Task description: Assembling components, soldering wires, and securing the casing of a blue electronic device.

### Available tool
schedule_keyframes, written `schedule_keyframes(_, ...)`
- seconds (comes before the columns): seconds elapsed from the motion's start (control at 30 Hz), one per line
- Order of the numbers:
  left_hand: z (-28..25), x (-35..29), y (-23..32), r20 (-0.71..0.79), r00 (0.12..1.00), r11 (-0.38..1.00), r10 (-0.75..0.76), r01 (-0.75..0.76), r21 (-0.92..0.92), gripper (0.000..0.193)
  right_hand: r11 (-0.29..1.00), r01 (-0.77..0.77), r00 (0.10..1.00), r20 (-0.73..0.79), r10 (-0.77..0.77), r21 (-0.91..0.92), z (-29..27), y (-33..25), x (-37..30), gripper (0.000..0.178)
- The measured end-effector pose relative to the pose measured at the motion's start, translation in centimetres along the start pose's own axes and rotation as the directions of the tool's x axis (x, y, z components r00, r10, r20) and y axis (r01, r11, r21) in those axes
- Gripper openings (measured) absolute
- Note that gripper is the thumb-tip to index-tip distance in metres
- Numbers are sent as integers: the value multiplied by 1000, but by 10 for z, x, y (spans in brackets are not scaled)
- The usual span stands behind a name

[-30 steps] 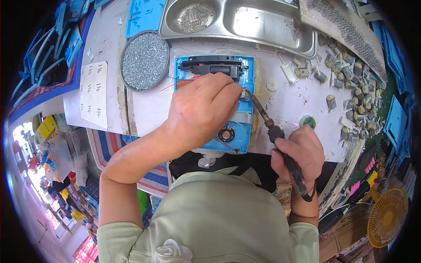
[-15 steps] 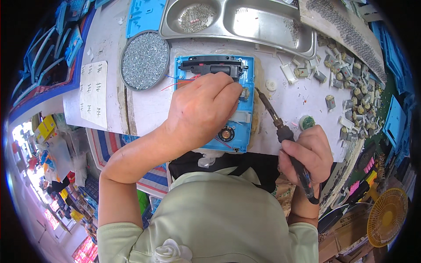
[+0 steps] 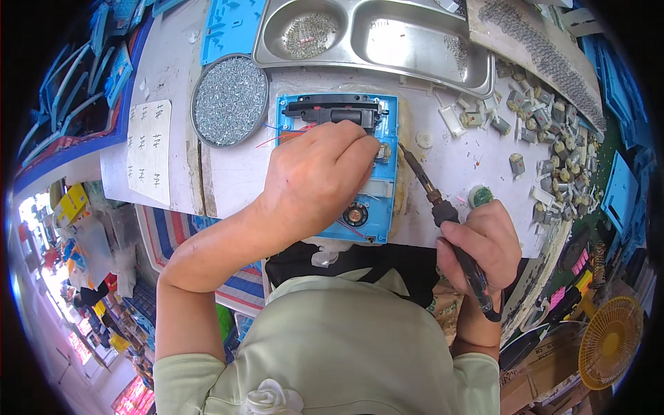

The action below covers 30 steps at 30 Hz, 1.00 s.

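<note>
A shallow, rectangular blue plastic housing (image 3: 384,225) lies open on the white-topped bench (image 3: 228,169), in front of the person. The left hand (image 3: 319,173) rests over its middle, knuckles up, fingers bent downward; their tips are hidden, so I cannot tell what they pinch. The right hand (image 3: 484,249) has its fingers closed around the black handle of a soldering iron (image 3: 445,214), whose metal tip points at the housing's right edge. A round black speaker (image 3: 356,215) sits in the housing's near part. Small grey motors (image 3: 553,166) lie heaped to the right.
</note>
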<state>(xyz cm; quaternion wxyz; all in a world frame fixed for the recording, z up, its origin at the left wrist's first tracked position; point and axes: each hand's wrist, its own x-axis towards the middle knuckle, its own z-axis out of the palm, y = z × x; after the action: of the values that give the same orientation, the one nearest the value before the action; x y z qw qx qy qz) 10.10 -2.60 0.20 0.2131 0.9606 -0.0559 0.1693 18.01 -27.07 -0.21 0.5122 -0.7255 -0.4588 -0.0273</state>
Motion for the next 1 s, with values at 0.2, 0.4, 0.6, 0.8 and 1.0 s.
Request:
schedule_keyframes(0.2, -1, 1, 0, 10, 1000, 1000, 0, 0, 9, 28, 1000, 8, 1000, -3, -8, -8, 1, 0, 0, 42)
schedule_keyframes(0.4, -4, 2, 0, 24, 1000, 1000, -3, 2, 13, 28, 1000, 15, 1000, -2, -15, -5, 0, 0, 0, 40)
schedule_keyframes(0.6, -5, 1, 0, 42, 999, 1000, 2, -3, 22, 28, 1000, 17, 1000, 8, -17, -13, -1, 0, 0, 39)
schedule_keyframes(0.8, -22, 2, 3, -57, 998, 1000, 3, -3, 6, 26, 1000, 16, 1000, -3, -16, -3, -2, -1, 0, 38)
schedule_keyframes(1.0, -56, -29, -24, 120, 952, 934, -281, 242, 264, 23, 999, 30, 999, -16, -30, -25, -4, 2, 0, 35)
